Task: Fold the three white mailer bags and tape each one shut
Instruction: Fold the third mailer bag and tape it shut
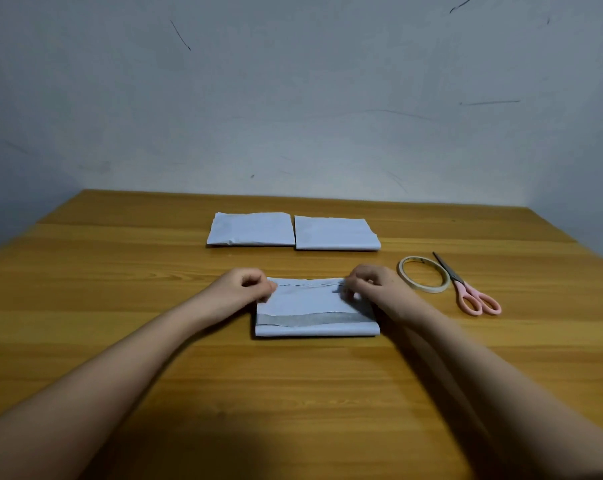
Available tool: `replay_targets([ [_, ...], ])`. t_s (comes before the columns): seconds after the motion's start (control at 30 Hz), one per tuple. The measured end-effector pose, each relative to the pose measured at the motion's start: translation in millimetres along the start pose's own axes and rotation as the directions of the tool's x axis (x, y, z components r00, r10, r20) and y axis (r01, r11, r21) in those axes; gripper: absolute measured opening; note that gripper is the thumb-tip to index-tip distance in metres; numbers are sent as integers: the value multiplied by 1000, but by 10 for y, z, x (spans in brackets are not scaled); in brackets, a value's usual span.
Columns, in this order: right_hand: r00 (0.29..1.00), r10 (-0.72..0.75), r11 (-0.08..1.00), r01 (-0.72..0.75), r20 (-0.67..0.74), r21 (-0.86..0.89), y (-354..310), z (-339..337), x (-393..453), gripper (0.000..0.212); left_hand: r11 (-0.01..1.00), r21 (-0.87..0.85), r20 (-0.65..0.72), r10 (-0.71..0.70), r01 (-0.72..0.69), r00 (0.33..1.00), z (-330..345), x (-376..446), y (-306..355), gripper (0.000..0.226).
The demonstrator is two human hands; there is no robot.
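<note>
From the head view, I see my left hand (246,285) and right hand (369,285) each with a curled grip pinching the far edge of the third mailer bag (315,311), one at each far corner. The bag's long axis runs straight from one grip to the other, its body lying toward me on the worktop (120,258). Beyond the grips lie two folded bags (293,232). The tape roll (424,274) and scissors (466,289) sit just beside the right grip, the nearer hand for taping, I judge.
</note>
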State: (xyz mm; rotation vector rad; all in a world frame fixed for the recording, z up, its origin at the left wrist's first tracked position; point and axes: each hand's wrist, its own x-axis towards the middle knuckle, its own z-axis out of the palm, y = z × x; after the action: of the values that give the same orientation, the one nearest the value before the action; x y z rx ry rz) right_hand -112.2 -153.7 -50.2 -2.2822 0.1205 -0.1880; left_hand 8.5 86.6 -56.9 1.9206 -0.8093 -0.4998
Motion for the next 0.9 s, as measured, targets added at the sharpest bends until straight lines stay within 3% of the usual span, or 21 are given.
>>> replay_targets([
  [0.07,1000,-31,994,31,4,-105,-65,76,45,13,999,54,-24,4,-3,1000,42,35,-2,23],
  [0.13,998,-51,980,57,34,-191,-116,141,103,15,999,39,-12,-7,8,1000,57,55,2,24],
  [0.43,985,53,985,-23,167,-172,-145,182,229,22,994,-98,-78,-52,45,996,8,77,-37,16],
  [0.6,994,46,992,-33,102,-125,-109,138,228,23,997,29,-122,-71,75,990,-10,94,-2,5],
  [0.7,999,17,985,-10,43,-172,-87,140,205,13,989,111,-133,-82,97,988,15,138,3,7],
  [0.9,998,-7,956,-13,-67,-294,-29,159,151,11,943,309,-198,-66,127,978,99,225,-55,7],
])
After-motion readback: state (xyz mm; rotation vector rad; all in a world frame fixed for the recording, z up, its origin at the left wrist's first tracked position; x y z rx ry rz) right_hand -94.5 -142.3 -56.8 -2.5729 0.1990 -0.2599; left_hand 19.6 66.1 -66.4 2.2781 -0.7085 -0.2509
